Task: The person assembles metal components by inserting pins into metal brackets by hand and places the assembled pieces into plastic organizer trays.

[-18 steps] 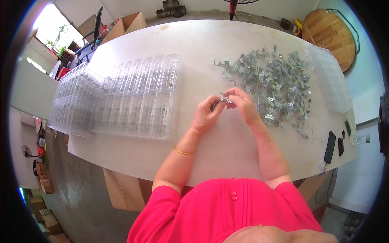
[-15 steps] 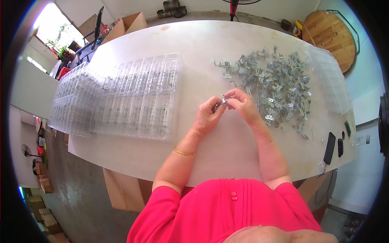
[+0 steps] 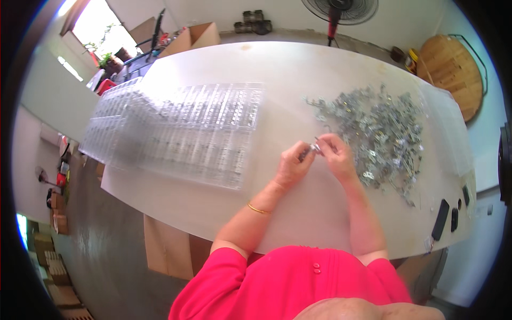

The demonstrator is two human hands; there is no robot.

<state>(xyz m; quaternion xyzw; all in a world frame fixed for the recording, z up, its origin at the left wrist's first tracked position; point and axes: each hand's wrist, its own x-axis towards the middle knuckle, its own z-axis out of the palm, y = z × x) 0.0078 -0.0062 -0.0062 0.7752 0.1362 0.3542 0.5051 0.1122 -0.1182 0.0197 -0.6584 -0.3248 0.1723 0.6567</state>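
Observation:
Over the middle of the table, my left hand [image 3: 295,161] is closed around a small metal part [image 3: 314,148]. The fingertips of my right hand [image 3: 338,156] pinch the same part from the other side, so the two hands nearly meet. Its exact kind is blurred and partly covered by my fingers. Just right of my hands spreads a large heap of small silvery metal parts [image 3: 381,133], some with brassy bits. To the left lie clear plastic compartment trays [image 3: 245,154], with rows of small pieces showing in them.
The pale table [image 3: 288,213] fills the middle. More clear trays [image 3: 448,128] lie at its right end. A black phone [image 3: 440,220] and small dark objects rest near the right edge. Beyond the far side stand a fan [image 3: 333,16] and an open cardboard box [image 3: 197,40].
The whole view has shifted, so the table and things appear further right and lower. My hands stay together on the small metal part.

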